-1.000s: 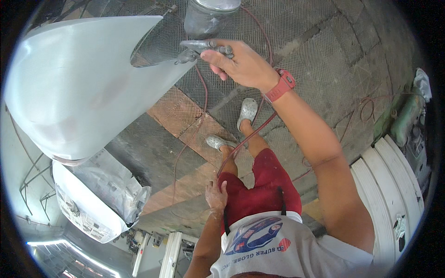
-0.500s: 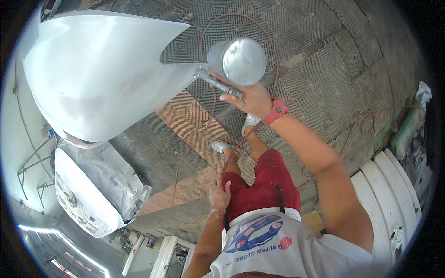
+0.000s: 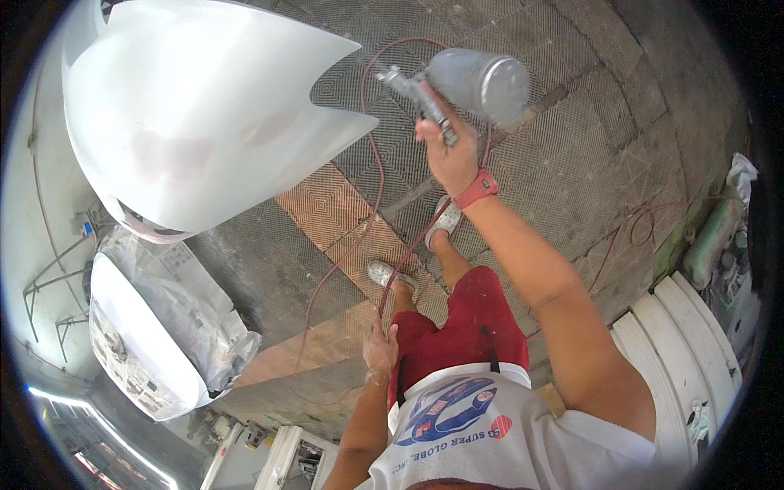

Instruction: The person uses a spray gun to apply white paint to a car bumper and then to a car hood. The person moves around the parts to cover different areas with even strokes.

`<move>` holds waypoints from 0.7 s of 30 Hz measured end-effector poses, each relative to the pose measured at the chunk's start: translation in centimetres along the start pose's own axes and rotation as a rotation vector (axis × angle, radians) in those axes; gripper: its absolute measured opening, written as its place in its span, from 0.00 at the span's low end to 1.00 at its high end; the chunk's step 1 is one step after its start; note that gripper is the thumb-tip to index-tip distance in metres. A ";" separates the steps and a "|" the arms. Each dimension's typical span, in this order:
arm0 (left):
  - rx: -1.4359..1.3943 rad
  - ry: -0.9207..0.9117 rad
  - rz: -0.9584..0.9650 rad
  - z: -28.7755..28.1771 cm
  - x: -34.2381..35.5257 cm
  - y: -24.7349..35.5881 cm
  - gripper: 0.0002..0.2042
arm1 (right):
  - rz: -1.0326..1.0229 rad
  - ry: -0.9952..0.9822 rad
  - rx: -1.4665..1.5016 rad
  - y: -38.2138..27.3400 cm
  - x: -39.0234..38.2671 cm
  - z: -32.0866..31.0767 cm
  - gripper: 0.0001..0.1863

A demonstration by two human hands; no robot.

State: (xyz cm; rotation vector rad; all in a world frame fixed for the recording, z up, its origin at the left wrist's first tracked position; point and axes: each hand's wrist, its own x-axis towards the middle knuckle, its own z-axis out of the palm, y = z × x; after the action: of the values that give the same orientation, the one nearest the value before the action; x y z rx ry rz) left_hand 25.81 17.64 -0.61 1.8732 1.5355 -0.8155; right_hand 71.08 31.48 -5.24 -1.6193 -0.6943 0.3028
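My right hand (image 3: pixel 447 155) grips the handle of a spray gun (image 3: pixel 425 91) with a grey metal cup (image 3: pixel 482 82) on top. Its nozzle points left, toward a large white car body panel (image 3: pixel 196 114) that stands in front of me at upper left. A red air hose (image 3: pixel 371 196) runs from the gun down along the floor to my left hand (image 3: pixel 380 349), which holds it beside my thigh. The gun sits a short way right of the panel's pointed edge, not touching it.
A second white panel (image 3: pixel 139 327), partly wrapped in plastic and paper, lies at lower left. The floor is metal grating (image 3: pixel 572 163) with orange-brown patches. White slats (image 3: pixel 678 359) stand at right, with a green cylinder (image 3: pixel 712 237) behind them.
My right hand has pulled the spray gun away from the white panel, to the right and slightly down in view. My head has turned, so the panel now fills more of the upper left.
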 end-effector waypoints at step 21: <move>0.008 0.010 -0.085 7.2 -1.6 -21.9 0.39 | 0.438 -0.215 0.112 -1.6 -22.2 13.4 0.41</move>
State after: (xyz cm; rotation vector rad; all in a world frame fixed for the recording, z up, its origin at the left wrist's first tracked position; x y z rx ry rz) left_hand 3.28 14.93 -5.25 1.8309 1.6292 -0.8527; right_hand 45.72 29.19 -10.37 -1.6352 -0.4652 0.8295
